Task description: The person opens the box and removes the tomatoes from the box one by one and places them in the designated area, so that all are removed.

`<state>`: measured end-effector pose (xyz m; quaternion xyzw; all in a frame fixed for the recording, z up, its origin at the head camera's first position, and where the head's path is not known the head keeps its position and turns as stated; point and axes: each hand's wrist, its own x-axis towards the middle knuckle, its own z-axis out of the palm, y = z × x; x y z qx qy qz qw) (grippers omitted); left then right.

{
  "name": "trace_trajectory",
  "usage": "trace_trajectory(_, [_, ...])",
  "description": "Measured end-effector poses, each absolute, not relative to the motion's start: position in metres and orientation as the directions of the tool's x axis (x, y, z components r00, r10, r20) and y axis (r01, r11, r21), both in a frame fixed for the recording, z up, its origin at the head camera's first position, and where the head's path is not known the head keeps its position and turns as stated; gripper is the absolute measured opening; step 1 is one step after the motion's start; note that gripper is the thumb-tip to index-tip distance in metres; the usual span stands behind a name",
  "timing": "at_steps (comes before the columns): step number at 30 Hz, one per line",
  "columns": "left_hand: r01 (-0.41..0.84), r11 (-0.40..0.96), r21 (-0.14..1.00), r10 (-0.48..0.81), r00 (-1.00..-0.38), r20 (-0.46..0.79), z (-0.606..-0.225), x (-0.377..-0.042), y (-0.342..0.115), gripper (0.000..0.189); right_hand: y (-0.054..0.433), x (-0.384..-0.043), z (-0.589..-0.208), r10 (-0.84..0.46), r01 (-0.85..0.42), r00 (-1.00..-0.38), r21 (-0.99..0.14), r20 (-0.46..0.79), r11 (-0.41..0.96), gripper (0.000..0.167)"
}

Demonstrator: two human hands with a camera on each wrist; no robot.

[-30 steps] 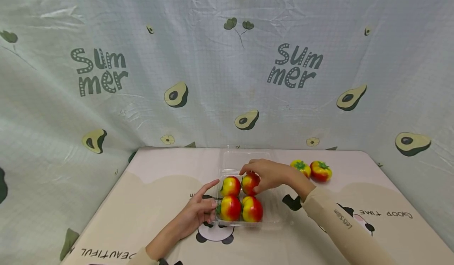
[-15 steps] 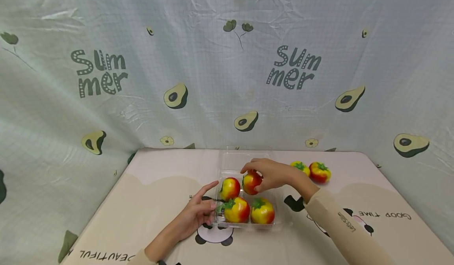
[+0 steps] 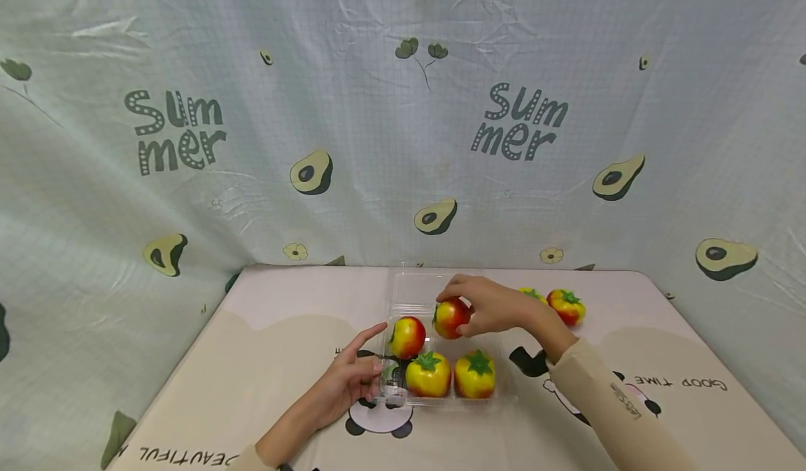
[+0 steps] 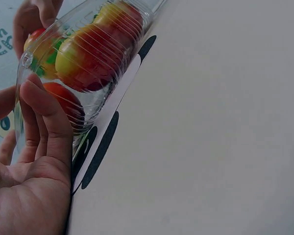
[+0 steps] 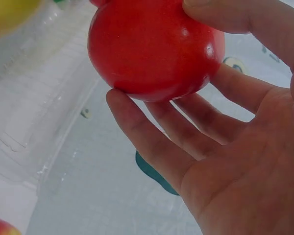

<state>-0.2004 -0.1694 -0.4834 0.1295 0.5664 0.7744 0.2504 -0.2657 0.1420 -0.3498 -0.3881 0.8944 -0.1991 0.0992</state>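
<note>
A clear plastic box (image 3: 450, 402) sits mid-table, its lid (image 3: 417, 287) folded back. My left hand (image 3: 343, 387) holds the box's left end, one finger stretched along it. Three red-and-yellow fruits with green leafy caps lie inside: a back-left fruit (image 3: 408, 337), a front-left fruit (image 3: 429, 375) and a front-right fruit (image 3: 475, 374), the front two with caps up. My right hand (image 3: 497, 306) pinches another such fruit (image 3: 451, 318) over the back right of the box. In the right wrist view, thumb and fingertips grip this red fruit (image 5: 152, 49), its cap mostly out of sight.
Two more fruits stand at the table's back right, a fruit (image 3: 566, 307) and a fruit (image 3: 532, 293) partly hidden by my right hand. A patterned curtain (image 3: 371, 121) hangs behind the table. The printed tablecloth (image 3: 283, 338) spreads around the box.
My right hand has raised its fruit slightly and moved it right. The two front fruits have rolled rightward, turning their green caps up. My left hand stays at the box.
</note>
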Motion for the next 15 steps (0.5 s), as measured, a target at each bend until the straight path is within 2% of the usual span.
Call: trace_trajectory(15, [-0.250,-0.239,0.938,0.534,-0.841,-0.087,-0.484,-0.200,-0.169,0.071,0.163,-0.258,-0.341,-0.700,-0.639,-0.709,-0.504,0.090,0.582,0.053])
